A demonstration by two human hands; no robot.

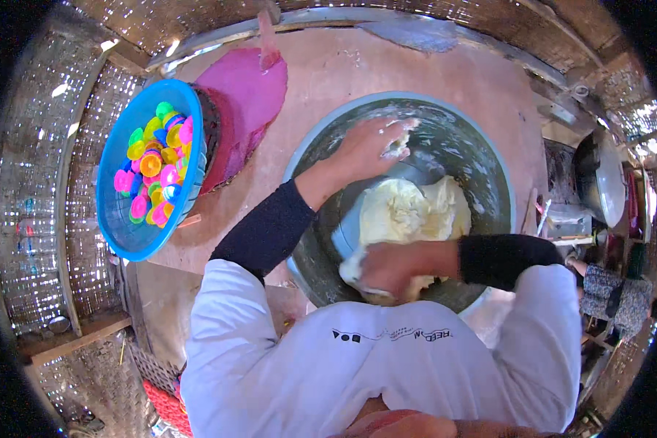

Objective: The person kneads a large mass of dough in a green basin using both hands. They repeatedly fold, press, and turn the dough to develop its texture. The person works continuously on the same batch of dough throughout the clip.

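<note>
A large round metal bowl (495, 190) holds a pale yellow mass of dough (416, 208). My left hand (378, 146) is over the upper left part of the bowl, above the dough, fingers loosely curled and apart, with dough stuck to them. Low in the bowl, my right hand (390, 266) is on the left lower part of the dough, blurred by motion; its fingers and the whitish material around them are unclear.
The bowl stands on a pinkish board (474, 73). At left, a blue basket (114, 230) holds several small colourful moulds, beside a torn pink patch (237, 95). At right are a large pan (606, 182) and another person's patterned clothing (617, 303). Woven walls surround this.
</note>
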